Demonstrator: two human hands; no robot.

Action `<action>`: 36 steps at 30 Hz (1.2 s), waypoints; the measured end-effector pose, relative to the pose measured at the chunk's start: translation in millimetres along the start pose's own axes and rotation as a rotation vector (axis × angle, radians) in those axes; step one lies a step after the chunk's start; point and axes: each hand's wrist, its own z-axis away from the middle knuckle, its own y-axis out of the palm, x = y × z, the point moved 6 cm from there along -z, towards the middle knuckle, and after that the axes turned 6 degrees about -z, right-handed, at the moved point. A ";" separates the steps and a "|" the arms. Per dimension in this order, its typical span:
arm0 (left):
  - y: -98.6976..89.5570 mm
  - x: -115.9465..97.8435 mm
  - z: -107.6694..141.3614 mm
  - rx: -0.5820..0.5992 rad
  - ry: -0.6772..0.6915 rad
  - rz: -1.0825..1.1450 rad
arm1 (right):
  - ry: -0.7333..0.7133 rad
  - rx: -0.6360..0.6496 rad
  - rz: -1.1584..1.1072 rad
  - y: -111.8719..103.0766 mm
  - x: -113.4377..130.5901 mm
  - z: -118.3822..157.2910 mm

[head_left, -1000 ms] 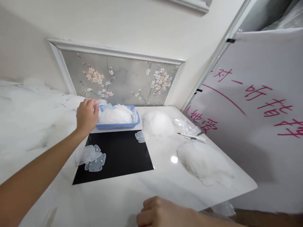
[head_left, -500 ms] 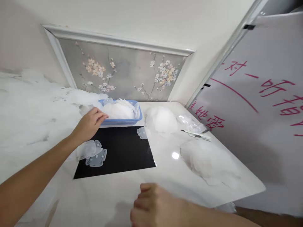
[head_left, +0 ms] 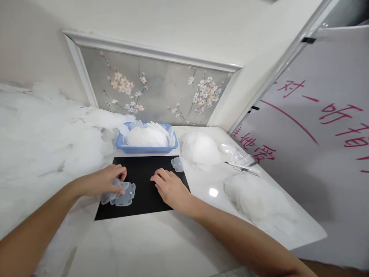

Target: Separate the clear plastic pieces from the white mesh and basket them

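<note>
My left hand (head_left: 108, 180) is at the left side of a black mat (head_left: 144, 200), its thumb and fingers closed round translucent plastic pieces (head_left: 120, 185). Beneath them a flat clear piece with tabbed edges (head_left: 127, 197) lies on the mat. My right hand (head_left: 173, 192) hovers over or rests on the mat's right half, fingers loosely bent and apart, with nothing in them. Near the mat's top right corner lies another small translucent piece (head_left: 177, 164). Behind the mat stands a blue basket (head_left: 147, 150) heaped with white translucent pieces (head_left: 148, 136).
A large heap of white translucent sheets (head_left: 43, 134) fills the left side. On the right are two white piles, one rear (head_left: 200, 148) and one front (head_left: 256, 196). A clear plastic bag (head_left: 238, 154) and a thin pen-like tool (head_left: 245, 169) lie near a whiteboard (head_left: 317, 173).
My left hand has come from the basket's left edge down to the pieces on the mat. My right hand has moved forward from the near table edge to the mat, its fingers loosening.
</note>
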 end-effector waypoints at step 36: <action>45.5 -35.9 -32.6 0.012 -0.141 0.671 | 0.752 -0.093 -2.072 22.6 -54.4 3.2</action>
